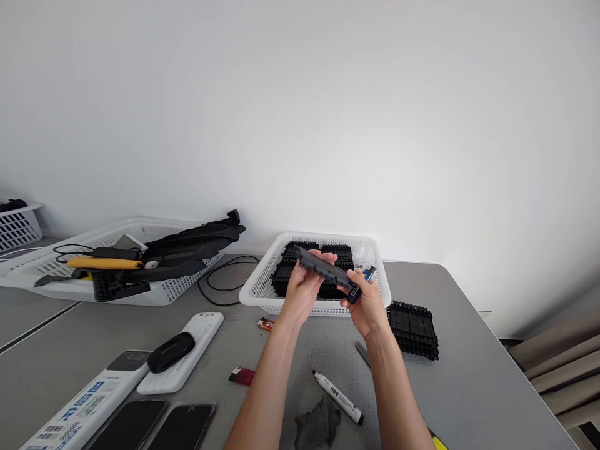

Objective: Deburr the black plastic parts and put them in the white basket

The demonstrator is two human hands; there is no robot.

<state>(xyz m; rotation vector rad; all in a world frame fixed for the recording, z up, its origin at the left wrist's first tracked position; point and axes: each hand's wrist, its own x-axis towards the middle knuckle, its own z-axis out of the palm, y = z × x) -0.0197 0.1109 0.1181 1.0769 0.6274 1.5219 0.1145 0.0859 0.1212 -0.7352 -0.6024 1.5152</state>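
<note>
Both hands are raised over the front of a white plastic basket (309,304). A long dark plastic strip (323,267) with a notched edge slants between them, its left end higher. My left hand (304,287) supports the strip from beneath, fingers showing behind it. My right hand (365,303) is closed at the strip's lower right end, thumb on top. It also grips a small dark-blue object (355,294) with a blue and silver end, which looks like a lighter, partly hidden by the fingers. Rows of black toothed plastic pieces (284,270) lie in the basket behind.
More black toothed pieces (413,329) are stacked right of the basket. In front lie a marker (338,397), a grey cloth (319,424), a red lighter (242,375) and a blade-like strip (362,354). Leftward are phones (182,427), a white box (89,403) and a tool basket (169,291).
</note>
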